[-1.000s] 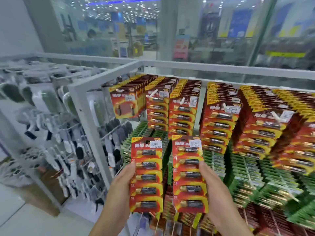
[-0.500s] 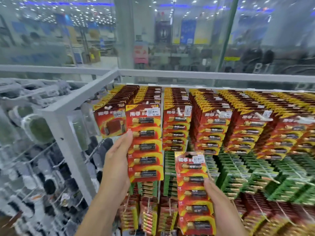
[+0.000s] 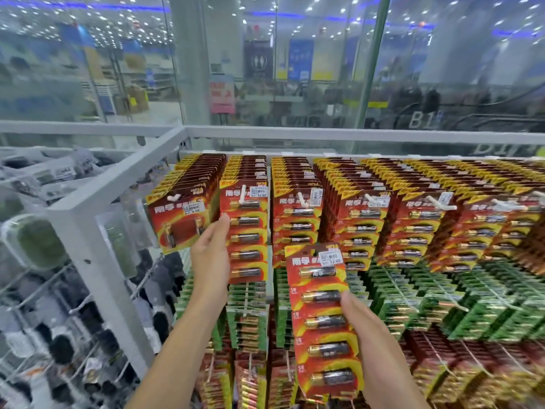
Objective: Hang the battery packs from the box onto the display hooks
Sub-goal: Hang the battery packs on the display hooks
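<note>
A red and yellow battery pack [image 3: 246, 234] hangs at the front of the second row, with the white display hook [image 3: 243, 193] poking through its top. My left hand [image 3: 211, 255] grips that pack along its left edge. My right hand [image 3: 364, 329] grips a second battery pack [image 3: 323, 317] by its right edge, lower down and in front of the shelf. That pack is upright and off any hook. No box is in view.
Full rows of red battery packs [image 3: 362, 219] hang on hooks to the right, with green packs [image 3: 442, 299] below. A white rack frame [image 3: 88, 231] stands at the left, with other goods [image 3: 44, 320] on wire hooks beyond it. Glass panels rise behind.
My left hand has lifted its pack up and onto the hook of the second row. My right hand has kept its pack low, a little right of before.
</note>
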Demonstrator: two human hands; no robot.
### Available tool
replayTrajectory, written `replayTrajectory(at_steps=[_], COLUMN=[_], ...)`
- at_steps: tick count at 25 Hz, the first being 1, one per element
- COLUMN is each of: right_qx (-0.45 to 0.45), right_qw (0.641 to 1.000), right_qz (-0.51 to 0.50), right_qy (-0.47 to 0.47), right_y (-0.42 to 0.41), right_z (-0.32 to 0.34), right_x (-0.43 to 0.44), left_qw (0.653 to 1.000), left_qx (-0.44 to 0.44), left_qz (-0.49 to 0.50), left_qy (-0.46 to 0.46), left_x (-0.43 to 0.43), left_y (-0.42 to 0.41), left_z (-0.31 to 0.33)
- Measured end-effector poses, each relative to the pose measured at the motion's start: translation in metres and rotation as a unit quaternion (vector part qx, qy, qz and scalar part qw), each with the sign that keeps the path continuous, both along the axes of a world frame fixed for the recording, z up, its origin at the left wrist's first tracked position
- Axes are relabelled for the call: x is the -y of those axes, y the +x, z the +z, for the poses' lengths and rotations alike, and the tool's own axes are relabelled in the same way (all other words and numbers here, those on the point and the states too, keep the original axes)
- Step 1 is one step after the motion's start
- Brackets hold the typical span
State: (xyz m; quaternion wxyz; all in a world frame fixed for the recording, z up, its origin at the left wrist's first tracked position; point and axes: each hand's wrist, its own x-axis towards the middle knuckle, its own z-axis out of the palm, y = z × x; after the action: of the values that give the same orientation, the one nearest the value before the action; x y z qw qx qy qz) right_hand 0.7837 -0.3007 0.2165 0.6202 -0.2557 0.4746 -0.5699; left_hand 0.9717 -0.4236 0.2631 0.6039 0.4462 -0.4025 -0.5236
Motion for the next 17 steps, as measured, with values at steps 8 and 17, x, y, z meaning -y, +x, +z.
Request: replayTrajectory(at_steps=[8, 17], right_qx=[-0.079, -0.168], right_qw=[0.990, 0.977], right_qz=[-0.039, -0.066], right_qy=[-0.110, -0.111], right_y=[0.014, 0.020], right_z=[0.062, 0.041], right_x=[0.007, 0.041], left_qw=[0.997, 0.986], left_qx=[0.035, 0.072], left_qz=[0.047, 0.134], left_qy=[-0.059, -0.068], left_x=[0.009, 0.015], left_y=[-0.009, -0.012], left_z=[-0.007, -0.026])
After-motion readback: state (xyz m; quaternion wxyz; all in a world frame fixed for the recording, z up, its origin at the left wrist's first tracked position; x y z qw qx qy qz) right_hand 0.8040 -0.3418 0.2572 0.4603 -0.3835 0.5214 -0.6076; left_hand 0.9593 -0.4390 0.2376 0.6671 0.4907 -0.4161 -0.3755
